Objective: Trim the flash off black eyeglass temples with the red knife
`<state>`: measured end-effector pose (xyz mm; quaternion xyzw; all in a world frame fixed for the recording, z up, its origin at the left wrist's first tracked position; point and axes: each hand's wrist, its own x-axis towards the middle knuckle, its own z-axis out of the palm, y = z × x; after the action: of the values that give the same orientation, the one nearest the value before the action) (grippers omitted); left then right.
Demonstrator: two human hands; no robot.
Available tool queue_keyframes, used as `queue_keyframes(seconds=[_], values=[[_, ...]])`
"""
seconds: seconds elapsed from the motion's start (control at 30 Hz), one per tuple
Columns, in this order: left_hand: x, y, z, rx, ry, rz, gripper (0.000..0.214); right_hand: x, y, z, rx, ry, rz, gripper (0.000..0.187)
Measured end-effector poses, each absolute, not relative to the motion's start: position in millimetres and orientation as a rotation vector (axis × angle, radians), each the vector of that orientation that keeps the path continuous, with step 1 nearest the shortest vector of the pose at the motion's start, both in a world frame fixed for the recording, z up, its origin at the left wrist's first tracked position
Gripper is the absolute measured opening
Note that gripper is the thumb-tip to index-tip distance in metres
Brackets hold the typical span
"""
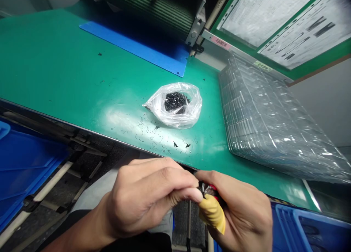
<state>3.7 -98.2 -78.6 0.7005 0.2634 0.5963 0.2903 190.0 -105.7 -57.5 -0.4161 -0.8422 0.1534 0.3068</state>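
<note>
My left hand (148, 193) is closed, with thumb and forefinger pinching a small dark part (201, 190) that is mostly hidden by the fingertips. My right hand (245, 208) is wrapped round small red-handled nippers (211, 187); only a bit of metal and red grip shows. A yellow finger cover (213, 214) sits on the right thumb. Both hands meet just in front of the bench's near edge, the metal jaws touching or very near the dark part. Beyond them, an open clear plastic bag (189, 118) stands on the bench with many small black pieces (175, 101) inside.
Black trimmings (175, 145) lie scattered over the green bench top (55, 69). Stacked clear plastic trays (274, 124) stand at right. A blue sheet (137, 49) lies below a conveyor belt (153, 11) at the back. Blue bins (30, 160) are below the bench at left and right.
</note>
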Motion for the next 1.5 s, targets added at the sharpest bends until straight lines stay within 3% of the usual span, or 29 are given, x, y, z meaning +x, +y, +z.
queue_keyframes(seconds=[0.23, 0.37, 0.53, 0.7, 0.97, 1.3, 1.5], values=[[5.9, -95.1, -82.1, 1.821, 0.723, 1.599, 0.002, 187.5, -103.4, -53.0, -1.148, -2.244, 0.511, 0.025], [7.3, -96.5, -83.3, 1.782, 0.858, 1.623, 0.003, 186.6, -102.5, -53.4, -1.205, -2.206, 0.471, 0.041], [8.4, -99.5, -84.3, 1.776, 0.882, 1.561, 0.004, 189.6, -101.1, -52.5, -1.261, -2.236, 0.482, 0.019], [10.3, -98.8, -85.3, 1.717, 0.869, 1.548, 0.002, 195.1, -100.6, -55.4, -1.304, -2.107, 0.662, 0.015], [15.5, -101.4, -84.2, 1.833, 1.020, 1.729, 0.011, 179.2, -106.9, -70.5, -1.192, -1.315, 1.377, 0.014], [17.8, -101.1, -77.2, 1.748, 0.928, 1.756, 0.010, 169.9, -101.0, -60.8, -1.083, -1.407, 1.257, 0.001], [19.4, -101.7, -78.3, 1.602, 0.906, 1.742, 0.008, 175.6, -100.2, -62.9, -1.063, -1.476, 1.269, 0.004]])
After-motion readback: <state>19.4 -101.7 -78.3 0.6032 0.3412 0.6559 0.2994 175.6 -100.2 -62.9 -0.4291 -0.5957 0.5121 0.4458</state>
